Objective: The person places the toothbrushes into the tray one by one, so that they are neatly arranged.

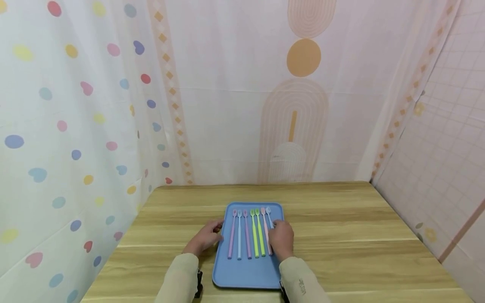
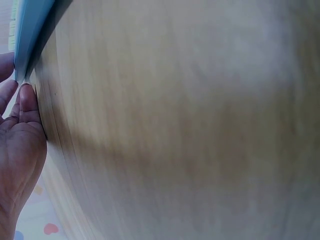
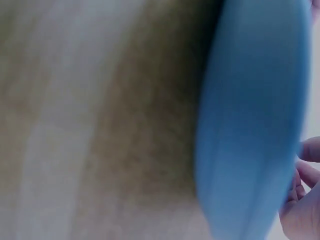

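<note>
A blue tray [image 1: 248,273] lies on the wooden table, with several toothbrushes side by side in it, heads toward the far end. From left to right come purple, light blue [image 1: 239,240], purple, two green [image 1: 255,240], pink and light blue. My left hand [image 1: 206,237] grips the tray's left rim, its thumb and fingers at the edge in the left wrist view. Over the right rim, my right hand [image 1: 282,238] holds the slanted light blue toothbrush [image 1: 269,213], whose lower part it hides. The right wrist view shows the tray's outer wall [image 3: 250,115] before the fingers.
The wooden table [image 1: 341,235] extends to both sides of the tray. Behind it hangs a pale patterned curtain [image 1: 227,126]. A dotted curtain [image 1: 94,147] is on the left, and a checked one [image 1: 454,147] on the right.
</note>
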`<state>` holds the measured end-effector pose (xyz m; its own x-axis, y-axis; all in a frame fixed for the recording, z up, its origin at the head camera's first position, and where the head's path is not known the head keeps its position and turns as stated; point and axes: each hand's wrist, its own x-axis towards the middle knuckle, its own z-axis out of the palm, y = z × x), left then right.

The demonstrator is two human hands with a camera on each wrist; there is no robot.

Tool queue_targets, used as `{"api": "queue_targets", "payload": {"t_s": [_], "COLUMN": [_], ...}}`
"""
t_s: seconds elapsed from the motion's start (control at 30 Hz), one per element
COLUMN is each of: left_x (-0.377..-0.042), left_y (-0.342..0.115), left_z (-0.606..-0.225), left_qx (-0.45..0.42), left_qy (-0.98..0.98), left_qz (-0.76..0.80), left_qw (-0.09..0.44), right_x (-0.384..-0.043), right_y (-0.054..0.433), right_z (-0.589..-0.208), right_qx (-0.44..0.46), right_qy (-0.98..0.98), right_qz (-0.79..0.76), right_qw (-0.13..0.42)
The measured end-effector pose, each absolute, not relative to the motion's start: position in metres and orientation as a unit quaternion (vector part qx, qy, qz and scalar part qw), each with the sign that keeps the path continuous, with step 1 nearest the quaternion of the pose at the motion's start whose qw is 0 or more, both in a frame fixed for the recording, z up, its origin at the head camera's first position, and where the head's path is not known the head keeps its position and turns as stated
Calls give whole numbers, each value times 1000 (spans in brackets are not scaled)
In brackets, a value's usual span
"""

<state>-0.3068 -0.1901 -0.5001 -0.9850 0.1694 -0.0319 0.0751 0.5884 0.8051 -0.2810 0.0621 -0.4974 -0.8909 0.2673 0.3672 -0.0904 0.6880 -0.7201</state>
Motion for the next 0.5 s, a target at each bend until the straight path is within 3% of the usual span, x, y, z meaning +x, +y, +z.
{"api": "queue_targets", "payload": {"t_s": [0.3, 0.5], "left_x": [-307, -308], "left_y": [-190, -186], "left_z": [-498, -493], "left_qx": [75, 89], "left_qy": [888, 885], "left_qz": [450, 454], "left_qw": [51, 57], "right_x": [-288, -291], "right_y": [82, 129], "right_z": [-490, -479], "right_qx": [-42, -35], "right_qy": [-879, -890], "right_qz": [424, 409], "right_qw": [213, 200]}}
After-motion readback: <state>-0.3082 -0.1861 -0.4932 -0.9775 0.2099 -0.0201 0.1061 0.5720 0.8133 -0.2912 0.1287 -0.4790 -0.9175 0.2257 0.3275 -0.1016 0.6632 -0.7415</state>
